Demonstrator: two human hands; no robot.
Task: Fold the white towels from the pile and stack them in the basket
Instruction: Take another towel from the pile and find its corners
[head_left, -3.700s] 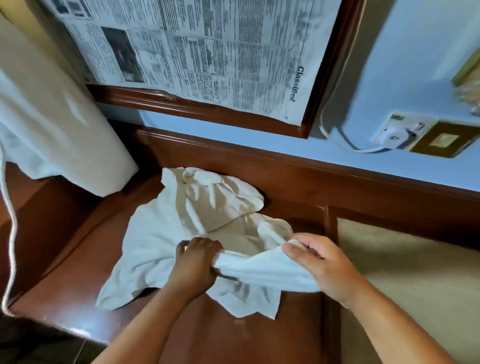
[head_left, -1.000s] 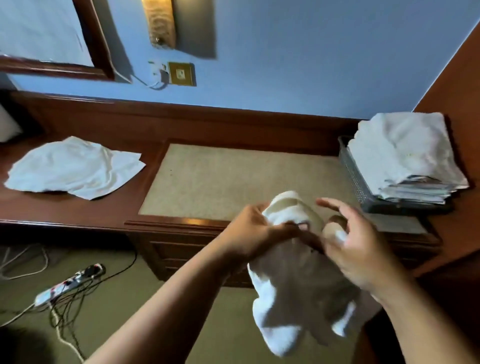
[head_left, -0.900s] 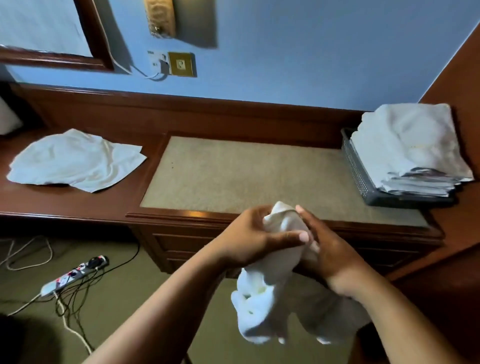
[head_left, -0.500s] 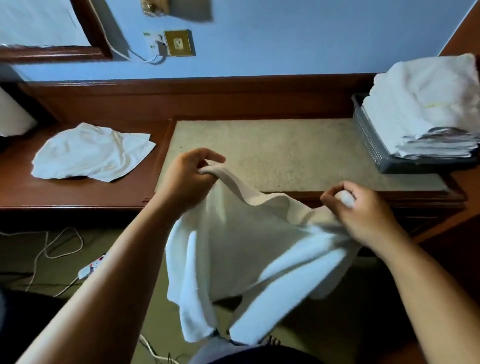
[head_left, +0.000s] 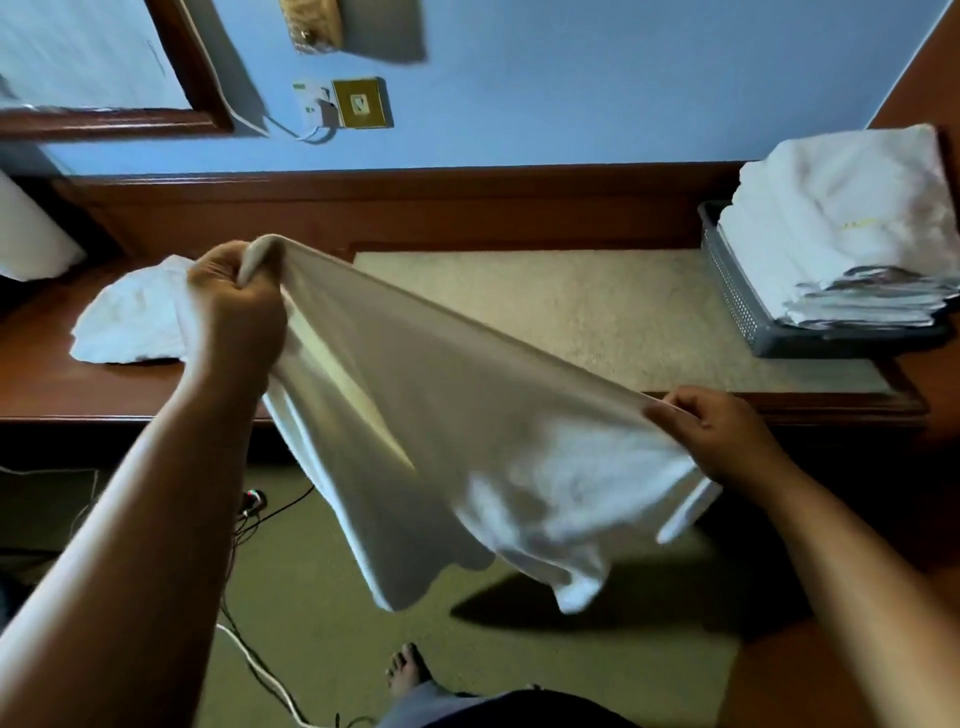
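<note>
A white towel (head_left: 441, 447) hangs stretched in the air in front of the desk, its top edge taut between both hands. My left hand (head_left: 236, 306) grips one corner, raised over the desk's left part. My right hand (head_left: 711, 431) pinches the other corner, lower and near the desk's front edge. Behind my left hand, the rumpled towel pile (head_left: 130, 322) lies on the wooden desk. A dark mesh basket (head_left: 737, 296) at the far right holds a tall stack of folded white towels (head_left: 841, 218).
The wooden desk (head_left: 47, 384) has a beige inlaid mat (head_left: 597, 306) in its middle. A wall socket with a plugged cable (head_left: 337, 106) sits above. Cables and a power strip (head_left: 254, 501) lie on the carpet below. A bare foot (head_left: 408, 673) shows at the bottom.
The towel was lifted bunched from the pile and carried right. Both hands then moved apart, the left rising, and the towel is now spread taut between them.
</note>
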